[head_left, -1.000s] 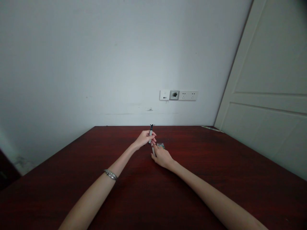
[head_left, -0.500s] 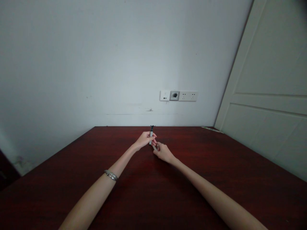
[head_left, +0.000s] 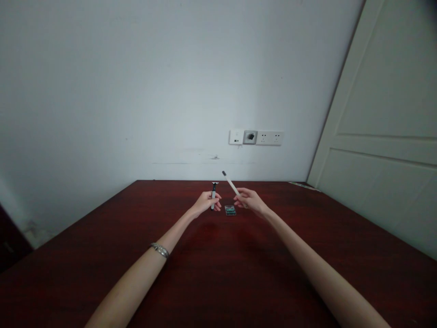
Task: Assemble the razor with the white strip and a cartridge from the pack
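My left hand is closed around the grey-and-black handle of a razor, its head pointing up. In my right hand is a slim white toothbrush, tilted up to the left, with a small dark head at its far end. My fingers cover the lower end of its handle. On the table between the hands lies a small clear case with something dark and green inside. Neither hand touches the case.
The dark red table runs back to a pale wall. A row of wall sockets sits above its far edge. A white panelled door stands along the right side, where a thin strip lies by the table edge.
My right hand has moved right and up, away from the left, and the toothbrush now shows in full slant. The clear case has come into view. My left hand still holds the razor.
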{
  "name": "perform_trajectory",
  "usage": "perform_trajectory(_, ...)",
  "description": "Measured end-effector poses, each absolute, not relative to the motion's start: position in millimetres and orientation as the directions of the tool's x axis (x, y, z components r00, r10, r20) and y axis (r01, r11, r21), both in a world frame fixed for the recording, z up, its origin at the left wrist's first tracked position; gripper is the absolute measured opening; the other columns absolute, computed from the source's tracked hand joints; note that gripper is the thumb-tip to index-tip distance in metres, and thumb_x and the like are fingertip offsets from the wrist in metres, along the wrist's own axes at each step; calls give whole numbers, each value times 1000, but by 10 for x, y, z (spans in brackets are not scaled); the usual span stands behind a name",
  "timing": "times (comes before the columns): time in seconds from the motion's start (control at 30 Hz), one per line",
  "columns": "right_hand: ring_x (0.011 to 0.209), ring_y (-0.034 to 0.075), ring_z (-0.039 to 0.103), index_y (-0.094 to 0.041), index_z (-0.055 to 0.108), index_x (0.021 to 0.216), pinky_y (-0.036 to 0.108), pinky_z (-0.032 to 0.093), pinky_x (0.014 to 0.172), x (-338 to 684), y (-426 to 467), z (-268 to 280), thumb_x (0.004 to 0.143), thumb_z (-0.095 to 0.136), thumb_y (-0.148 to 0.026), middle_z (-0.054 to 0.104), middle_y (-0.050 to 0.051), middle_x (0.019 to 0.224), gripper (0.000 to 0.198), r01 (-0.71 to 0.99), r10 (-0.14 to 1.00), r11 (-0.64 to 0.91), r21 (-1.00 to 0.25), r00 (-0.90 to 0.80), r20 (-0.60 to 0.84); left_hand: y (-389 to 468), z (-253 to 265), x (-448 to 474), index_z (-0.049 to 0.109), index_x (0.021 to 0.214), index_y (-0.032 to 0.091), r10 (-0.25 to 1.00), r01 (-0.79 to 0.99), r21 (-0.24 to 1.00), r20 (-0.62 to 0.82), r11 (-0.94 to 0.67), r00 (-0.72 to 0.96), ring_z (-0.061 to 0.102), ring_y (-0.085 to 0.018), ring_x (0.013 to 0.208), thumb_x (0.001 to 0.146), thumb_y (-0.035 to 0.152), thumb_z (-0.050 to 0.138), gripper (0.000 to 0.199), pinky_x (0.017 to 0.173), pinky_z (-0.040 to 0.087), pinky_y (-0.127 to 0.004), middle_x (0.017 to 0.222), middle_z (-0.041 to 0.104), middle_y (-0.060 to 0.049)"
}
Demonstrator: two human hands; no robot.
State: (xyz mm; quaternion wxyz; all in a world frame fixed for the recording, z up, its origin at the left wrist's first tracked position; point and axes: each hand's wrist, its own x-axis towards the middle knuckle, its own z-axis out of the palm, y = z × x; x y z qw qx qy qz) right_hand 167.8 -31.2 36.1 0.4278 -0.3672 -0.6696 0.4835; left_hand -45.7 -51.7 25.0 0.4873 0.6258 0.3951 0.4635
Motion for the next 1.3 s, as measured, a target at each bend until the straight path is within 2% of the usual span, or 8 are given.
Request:
perform_trajectory(0.1,70,15,61,-15,54,107,32,48,72,1764,-236,317,79,47,-19,64,5,79,29,320,807,587,-744,-308,504,-502,161,-472,54,88,9,946,67,973,199,-223,257,64,-15,54,75,16,58,16,53,48,-25,64,65,-6)
perform_trajectory(0.2,84,17,59,-15,54,111,33,44,81,1886,-214,312,83,38,-14,63,9,96,32,469,630,764,-444,-390,672,-481,82,-477,55,90,8,934,90,956,247,-278,258,65,-15,58,76,17,58,17,60,48,-26,67,66,-7)
perform_trajectory(0.3,92,19,56,-17,52,118,34,41,85,1991,-235,343,82,34,-7,61,9,103,41,566,536,790,-237,-450,714,-470,40,-470,55,89,8,913,96,934,310,-345,265,65,-14,61,76,17,57,16,64,49,-28,68,65,-6)
perform_trajectory(0.53,97,19,49,-24,40,133,35,37,88,1936,-362,457,78,30,0,57,8,107,61,594,439,804,-24,-567,697,-527,71,-418,54,87,10,891,158,896,366,-416,270,64,-14,65,77,15,53,11,69,48,-28,69,66,-6)
perform_trajectory(0.67,98,19,49,-28,39,134,36,36,89,1969,-353,470,76,32,1,57,7,108,66,592,431,806,30,-620,656,-557,99,-405,56,87,11,883,205,876,373,-436,285,63,-14,68,77,15,54,11,70,46,-27,69,66,-5)
perform_trajectory(0.97,95,18,50,-27,44,131,33,39,86,2031,-276,382,79,30,-1,57,7,106,60,621,450,783,-46,-514,730,-567,164,-454,59,89,10,868,249,847,391,-469,306,60,-14,69,77,20,55,17,65,41,-24,72,67,-7)
perform_trajectory(1.13,95,18,50,-29,40,133,33,40,84,1945,-292,349,77,31,1,56,6,107,64,598,451,801,-29,-570,687,-572,184,-462,59,93,10,885,230,871,365,-434,289,60,-14,69,76,23,56,22,64,40,-24,74,68,-8)
perform_trajectory(1.3,93,19,50,-28,44,131,34,40,84,2106,-186,284,77,32,0,57,7,103,62,643,461,766,-22,-524,716,-556,160,-492,60,93,10,898,217,891,332,-400,290,61,-15,70,75,23,57,22,66,42,-25,75,69,-8)
